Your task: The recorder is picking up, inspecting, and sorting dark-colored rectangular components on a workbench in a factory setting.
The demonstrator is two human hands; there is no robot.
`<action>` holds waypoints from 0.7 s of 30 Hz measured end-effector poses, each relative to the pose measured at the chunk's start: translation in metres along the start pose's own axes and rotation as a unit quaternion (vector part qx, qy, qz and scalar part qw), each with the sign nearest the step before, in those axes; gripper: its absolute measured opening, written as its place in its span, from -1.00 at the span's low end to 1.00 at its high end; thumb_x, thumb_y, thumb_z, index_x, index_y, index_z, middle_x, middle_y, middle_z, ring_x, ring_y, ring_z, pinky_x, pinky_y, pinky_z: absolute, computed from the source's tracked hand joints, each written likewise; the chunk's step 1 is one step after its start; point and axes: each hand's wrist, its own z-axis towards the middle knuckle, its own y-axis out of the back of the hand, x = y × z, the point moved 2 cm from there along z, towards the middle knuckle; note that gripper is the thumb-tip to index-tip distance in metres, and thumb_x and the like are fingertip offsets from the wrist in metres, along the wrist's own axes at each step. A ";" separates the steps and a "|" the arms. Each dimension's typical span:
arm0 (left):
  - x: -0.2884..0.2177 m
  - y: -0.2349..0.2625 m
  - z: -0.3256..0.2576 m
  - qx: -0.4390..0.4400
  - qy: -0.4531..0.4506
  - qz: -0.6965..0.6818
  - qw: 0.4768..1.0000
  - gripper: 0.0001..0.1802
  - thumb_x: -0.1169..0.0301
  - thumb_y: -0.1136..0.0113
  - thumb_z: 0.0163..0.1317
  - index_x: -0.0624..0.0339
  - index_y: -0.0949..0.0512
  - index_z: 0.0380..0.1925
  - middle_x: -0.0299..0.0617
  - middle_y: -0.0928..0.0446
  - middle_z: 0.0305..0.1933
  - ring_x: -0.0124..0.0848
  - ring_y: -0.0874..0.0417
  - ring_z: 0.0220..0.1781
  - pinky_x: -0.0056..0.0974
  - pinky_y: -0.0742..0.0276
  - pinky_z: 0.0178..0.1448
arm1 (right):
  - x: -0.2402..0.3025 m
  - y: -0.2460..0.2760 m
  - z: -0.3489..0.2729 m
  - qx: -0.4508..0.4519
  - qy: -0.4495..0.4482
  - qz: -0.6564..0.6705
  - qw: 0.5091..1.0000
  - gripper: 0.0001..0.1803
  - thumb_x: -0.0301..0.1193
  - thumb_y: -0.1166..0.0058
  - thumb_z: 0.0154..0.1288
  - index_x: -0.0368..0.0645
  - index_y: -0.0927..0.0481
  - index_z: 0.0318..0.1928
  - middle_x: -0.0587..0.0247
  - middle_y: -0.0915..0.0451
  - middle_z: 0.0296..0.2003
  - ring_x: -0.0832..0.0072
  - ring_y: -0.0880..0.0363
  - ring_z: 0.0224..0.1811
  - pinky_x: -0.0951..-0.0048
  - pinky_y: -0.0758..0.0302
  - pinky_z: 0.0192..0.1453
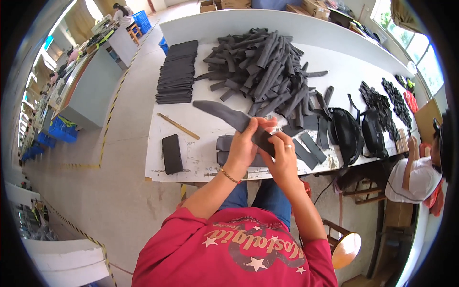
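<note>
A dark grey fabric strip (221, 111) is held above the front of the white table, its free end pointing to the far left. My left hand (244, 146) grips it near the middle, thumb on top. At its near right end, my right hand (283, 157) has its fingers closed on the same strip. Under my hands lie more grey fabric pieces (224, 143), partly hidden by my fingers and wrists. Flat dark strips (313, 147) lie right of my right hand. Beyond my hands rises a large loose heap of similar strips (260, 62).
A neat stack of strips (177, 71) stands at the far left of the table (158, 136). Near it lie a wooden stick (178, 126) and a black phone (172, 154). Black bags (346, 136) sit at the right. Another person (413, 179) sits beyond them; a stool (346, 251) stands behind me.
</note>
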 end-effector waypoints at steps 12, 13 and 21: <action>0.016 0.004 -0.008 -0.044 0.086 -0.035 0.995 -0.64 0.20 -0.02 0.47 0.30 -0.49 0.00 0.07 -0.63 -0.02 -0.18 -0.63 0.08 -0.10 -0.49 0.26 | -0.013 0.001 -0.003 0.106 -0.020 0.054 0.993 -0.71 -0.53 -0.28 0.13 -0.22 -0.48 -0.16 0.02 -0.52 -0.17 0.02 -0.58 -0.18 0.14 -0.55 -0.20; 0.009 0.003 -0.004 -0.044 0.085 -0.035 0.995 -0.64 0.20 -0.02 0.47 0.30 -0.49 0.00 0.07 -0.63 -0.02 -0.18 -0.63 0.08 -0.10 -0.49 0.26 | -0.016 0.003 -0.002 0.106 -0.019 0.054 0.993 -0.71 -0.53 -0.28 0.13 -0.22 -0.48 -0.16 0.02 -0.52 -0.17 0.02 -0.58 -0.18 0.14 -0.55 -0.20; 0.000 -0.007 -0.001 -0.040 -0.037 -0.086 0.995 -0.66 0.21 -0.04 0.45 0.29 -0.51 -0.05 -0.02 -0.64 -0.11 -0.10 -0.65 0.06 -0.07 -0.50 0.27 | -0.013 0.003 0.014 0.040 0.087 0.079 0.992 -0.79 -0.62 -0.28 0.07 -0.26 -0.50 -0.31 0.09 -0.53 -0.27 0.13 -0.57 -0.29 0.20 -0.53 -0.30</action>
